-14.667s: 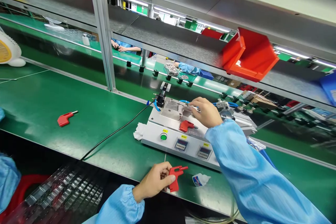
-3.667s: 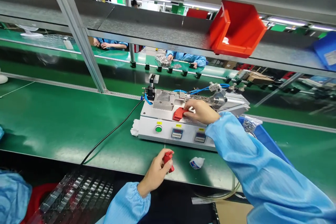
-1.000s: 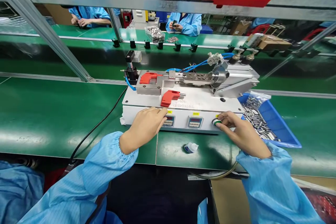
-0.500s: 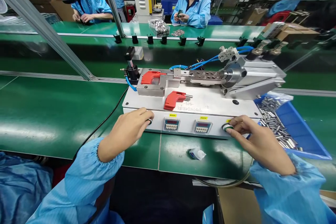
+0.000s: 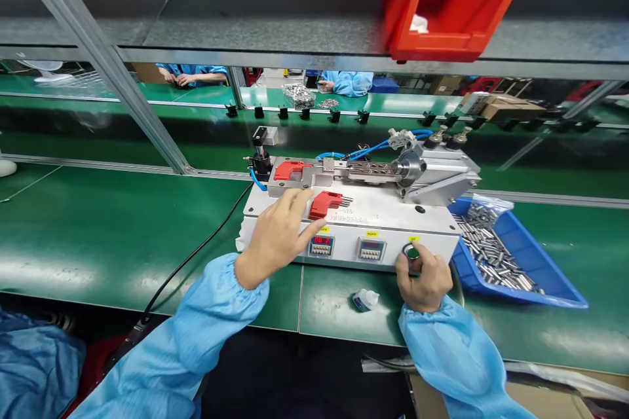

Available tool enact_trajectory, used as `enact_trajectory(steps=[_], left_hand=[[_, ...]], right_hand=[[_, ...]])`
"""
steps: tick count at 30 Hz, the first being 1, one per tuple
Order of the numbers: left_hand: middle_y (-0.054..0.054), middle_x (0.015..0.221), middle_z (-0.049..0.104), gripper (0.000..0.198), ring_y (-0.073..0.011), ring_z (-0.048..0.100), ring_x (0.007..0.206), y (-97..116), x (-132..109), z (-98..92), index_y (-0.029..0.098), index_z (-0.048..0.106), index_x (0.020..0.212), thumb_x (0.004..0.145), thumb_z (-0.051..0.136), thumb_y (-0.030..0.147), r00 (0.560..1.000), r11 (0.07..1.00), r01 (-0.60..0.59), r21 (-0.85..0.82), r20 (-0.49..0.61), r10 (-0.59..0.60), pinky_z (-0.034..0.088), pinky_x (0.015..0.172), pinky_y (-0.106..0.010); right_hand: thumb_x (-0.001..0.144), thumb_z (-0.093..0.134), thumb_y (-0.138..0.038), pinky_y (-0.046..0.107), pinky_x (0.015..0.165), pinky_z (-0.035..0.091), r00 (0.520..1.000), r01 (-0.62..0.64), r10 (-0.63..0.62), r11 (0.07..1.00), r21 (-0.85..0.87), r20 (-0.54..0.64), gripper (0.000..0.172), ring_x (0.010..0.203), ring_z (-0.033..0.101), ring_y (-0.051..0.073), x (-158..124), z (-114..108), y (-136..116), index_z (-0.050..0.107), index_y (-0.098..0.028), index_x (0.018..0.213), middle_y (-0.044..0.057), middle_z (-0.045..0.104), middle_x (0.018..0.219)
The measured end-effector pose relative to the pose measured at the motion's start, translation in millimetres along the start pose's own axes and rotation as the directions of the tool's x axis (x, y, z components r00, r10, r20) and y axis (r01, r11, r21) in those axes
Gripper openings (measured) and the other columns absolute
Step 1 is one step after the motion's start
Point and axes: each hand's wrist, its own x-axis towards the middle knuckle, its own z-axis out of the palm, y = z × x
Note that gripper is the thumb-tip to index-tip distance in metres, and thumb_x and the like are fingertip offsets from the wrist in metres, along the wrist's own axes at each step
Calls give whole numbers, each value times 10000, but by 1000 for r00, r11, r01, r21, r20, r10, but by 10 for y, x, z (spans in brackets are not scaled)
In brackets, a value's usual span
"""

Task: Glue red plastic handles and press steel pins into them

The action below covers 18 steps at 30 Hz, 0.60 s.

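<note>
A white and metal machine (image 5: 383,209) stands on the green bench. One red plastic part (image 5: 291,171) sits in its left fixture; a second red part (image 5: 324,204) with thin metal pins lies on its top plate. My left hand (image 5: 281,230) is over the machine's left front, fingers apart and nothing in them, beside the second red part. My right hand (image 5: 423,275) is at the round green button (image 5: 411,252) on the right of the front panel, its fingers apart around the button. The left counter (image 5: 321,245) shows red digits.
A blue tray (image 5: 535,262) of metal pins stands right of the machine, and a small bottle (image 5: 365,300) lies in front. Overhead, a red bin (image 5: 442,46) sits on a shelf. People in blue work across the bench.
My left hand has left the left button and moved up and right toward the second red part. My right hand remains at its button. The left counter's digits are now lit. The view has tilted up.
</note>
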Motion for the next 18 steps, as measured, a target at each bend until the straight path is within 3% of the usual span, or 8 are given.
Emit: enact_trajectory(steps=[4, 8, 10, 14, 16, 18], left_hand=[[-163, 1143, 722, 435, -321, 725, 1041, 328, 410, -55, 147, 561, 1411, 1062, 579, 404, 961, 973, 35, 228, 258, -95, 572, 765, -363], [-190, 1146, 724, 295, -326, 742, 1029, 380, 710, -109, 125, 656, 1284, 1013, 545, 161, 898, 971, -89, 220, 441, -17, 568, 788, -377], [-195, 1150, 730, 258, -346, 741, 1046, 343, 810, -135, 118, 700, 1188, 966, 569, 126, 864, 972, -142, 185, 502, 31, 571, 815, -404], [-182, 1189, 742, 220, -351, 734, 1059, 223, 816, -245, 127, 732, 1121, 967, 592, 200, 853, 978, -186, 99, 510, 111, 578, 851, -433], [-137, 1234, 739, 252, -307, 721, 1098, 73, 680, -336, 169, 721, 1185, 993, 582, 254, 872, 979, -200, 21, 459, 169, 577, 902, -400], [-85, 1247, 741, 285, -252, 705, 1140, -191, 440, -460, 220, 705, 1241, 986, 582, 251, 902, 981, -177, -81, 385, 195, 564, 965, -346]], right_hand=[[979, 548, -305, 351, 608, 411, 1000, -3, 2, 1000, -12, -28, 263, 541, 486, 201, 31, -41, -53, 667, -166, 1168, -9, 495, 590], [976, 558, -268, 341, 617, 412, 997, 41, -42, 999, -14, -64, 270, 555, 489, 197, 45, -60, -95, 652, -163, 1207, -15, 502, 604], [973, 550, -276, 342, 619, 412, 999, 18, -19, 1000, -13, -50, 271, 558, 493, 199, 50, -62, -90, 660, -162, 1192, -8, 506, 610], [945, 552, -297, 351, 602, 406, 999, 17, -17, 1000, 7, -33, 324, 562, 525, 213, 65, -31, -48, 681, -159, 1209, 22, 553, 631], [930, 576, -321, 373, 564, 391, 997, 19, -17, 999, 27, -69, 402, 545, 534, 238, 73, 28, -21, 683, -198, 1298, 38, 576, 621], [914, 615, -368, 412, 508, 346, 991, -19, 29, 997, 76, -132, 501, 499, 508, 275, 71, 112, 4, 662, -318, 1410, 49, 565, 568]])
